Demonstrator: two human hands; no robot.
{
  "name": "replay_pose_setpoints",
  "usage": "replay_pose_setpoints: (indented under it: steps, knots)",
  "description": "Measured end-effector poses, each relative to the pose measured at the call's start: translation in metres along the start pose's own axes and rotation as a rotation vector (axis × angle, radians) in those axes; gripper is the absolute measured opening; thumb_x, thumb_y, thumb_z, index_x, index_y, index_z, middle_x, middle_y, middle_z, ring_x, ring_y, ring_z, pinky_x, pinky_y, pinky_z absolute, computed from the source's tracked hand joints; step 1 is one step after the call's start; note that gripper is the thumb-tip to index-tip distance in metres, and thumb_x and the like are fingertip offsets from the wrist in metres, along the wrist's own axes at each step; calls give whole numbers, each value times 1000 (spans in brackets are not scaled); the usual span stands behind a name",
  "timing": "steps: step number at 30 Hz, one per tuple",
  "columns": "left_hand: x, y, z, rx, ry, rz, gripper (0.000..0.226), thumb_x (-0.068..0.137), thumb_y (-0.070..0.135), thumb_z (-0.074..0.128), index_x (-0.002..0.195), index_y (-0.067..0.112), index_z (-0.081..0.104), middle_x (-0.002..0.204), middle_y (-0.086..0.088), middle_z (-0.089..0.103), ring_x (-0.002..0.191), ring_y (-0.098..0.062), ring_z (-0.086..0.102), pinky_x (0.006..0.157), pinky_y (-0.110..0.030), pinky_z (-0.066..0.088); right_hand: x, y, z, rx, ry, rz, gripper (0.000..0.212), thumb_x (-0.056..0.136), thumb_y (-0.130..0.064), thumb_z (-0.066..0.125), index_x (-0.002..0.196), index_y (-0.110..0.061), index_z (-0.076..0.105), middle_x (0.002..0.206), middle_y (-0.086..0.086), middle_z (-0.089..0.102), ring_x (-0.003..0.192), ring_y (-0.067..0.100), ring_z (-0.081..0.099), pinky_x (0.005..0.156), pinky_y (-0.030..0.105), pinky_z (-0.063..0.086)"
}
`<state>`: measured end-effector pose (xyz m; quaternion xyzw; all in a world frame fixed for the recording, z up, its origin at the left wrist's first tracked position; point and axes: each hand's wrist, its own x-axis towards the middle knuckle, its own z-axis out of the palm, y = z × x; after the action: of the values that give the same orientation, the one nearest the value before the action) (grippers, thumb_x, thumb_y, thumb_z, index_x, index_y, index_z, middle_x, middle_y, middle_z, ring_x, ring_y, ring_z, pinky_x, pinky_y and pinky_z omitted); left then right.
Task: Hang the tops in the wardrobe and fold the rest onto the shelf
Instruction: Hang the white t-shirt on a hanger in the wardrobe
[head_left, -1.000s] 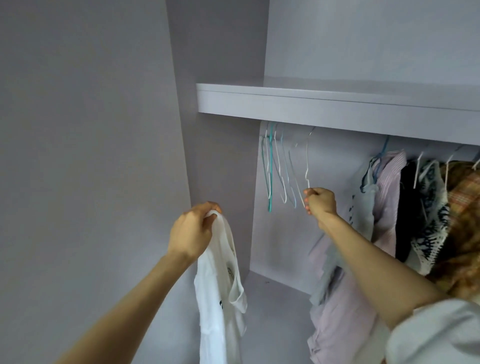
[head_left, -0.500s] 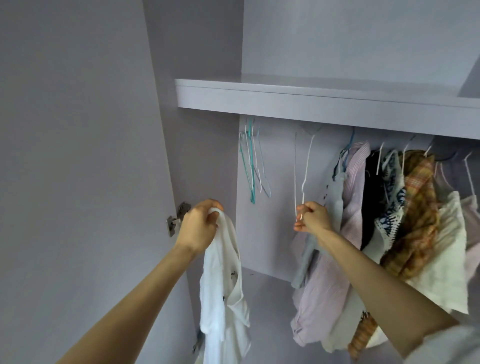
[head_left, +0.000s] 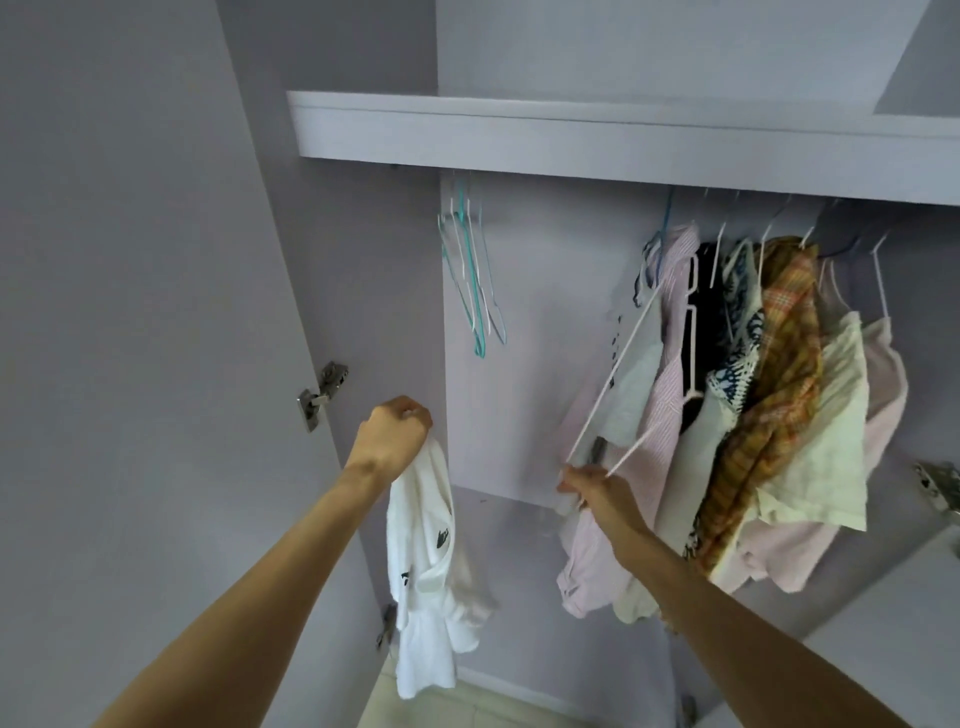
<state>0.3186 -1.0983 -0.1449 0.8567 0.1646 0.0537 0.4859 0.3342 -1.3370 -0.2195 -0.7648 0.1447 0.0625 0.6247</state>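
My left hand (head_left: 393, 435) grips the top of a white top (head_left: 423, 571) with small black prints, which hangs limp below my fist in front of the open wardrobe. My right hand (head_left: 592, 486) pinches the lower corner of a white wire hanger (head_left: 618, 364); the hanger slants up to the right across the hanging clothes, its hook end lost among them. A few empty teal and white hangers (head_left: 470, 270) hang at the left end under the shelf (head_left: 571, 137).
Several tops hang at the right: a pink striped shirt (head_left: 670, 405), a black one, a blue-patterned one, an orange plaid one (head_left: 779, 374) and pale ones. The open door (head_left: 130, 312) with its hinge (head_left: 322, 395) stands at my left. Pale floor shows below.
My right hand has drawn the white hanger down and off the rail, tilting it. The view has shifted, showing more hanging clothes at right. My left hand still holds the white top.
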Motion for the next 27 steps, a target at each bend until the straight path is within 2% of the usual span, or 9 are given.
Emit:
replay_pose_setpoints:
  steps: [3,5,9,13,16,20,23,24,27]
  knots:
    - [-4,4,2,68,6,28,15,85,21,45,87,16,60,75,4,56,66,-9,46,55,-20,36,12,-7,-6,327,147,26,21,94,-8,51,73,-13,51,65,5,55,51,10,51,57,25,40]
    - [-7,5,2,117,-2,62,6,85,21,53,88,17,55,73,6,54,69,-4,46,52,-18,34,14,-5,-9,442,266,-6,23,96,-6,45,74,-13,45,56,4,46,42,9,45,51,25,41]
    - [-9,5,3,190,-56,111,12,85,17,56,94,18,47,75,7,50,73,-11,46,51,-17,32,4,0,-10,228,366,-215,18,100,-14,40,89,-3,48,72,9,46,61,20,43,56,33,45]
    - [-6,2,9,199,-102,86,12,88,18,50,99,21,45,80,9,48,82,-20,47,55,-21,34,-13,3,-6,172,401,-475,35,96,-13,49,64,-5,41,60,11,39,58,22,35,55,34,33]
    - [-4,-2,12,180,-72,82,9,89,17,49,98,19,50,79,10,48,86,-22,49,65,-25,36,-19,-2,-4,154,388,-559,34,94,-13,54,67,7,46,61,14,42,56,21,35,53,28,35]
    - [-5,-4,11,240,-76,96,7,89,19,52,95,21,55,76,11,47,83,-19,48,65,-23,37,-21,-21,-4,266,214,-486,16,94,-15,55,81,-7,55,66,8,47,63,14,45,66,29,42]
    - [-7,-7,6,280,-92,94,11,87,19,49,89,20,59,75,10,52,79,-17,50,62,-21,38,-23,-24,2,352,162,-348,27,98,-27,47,84,-11,64,59,-5,43,58,7,41,65,21,42]
    - [-7,-8,5,291,-89,90,13,87,18,47,85,17,60,74,8,54,77,-18,49,61,-22,38,-24,-24,5,389,167,-313,34,99,-28,44,76,-12,62,54,-7,40,54,7,38,61,21,39]
    - [-8,-13,0,354,-39,79,19,84,13,40,71,9,52,63,0,50,60,-19,41,50,-24,36,-27,-29,10,562,190,-198,44,100,-28,41,58,-15,36,42,-12,33,44,6,29,56,23,28]
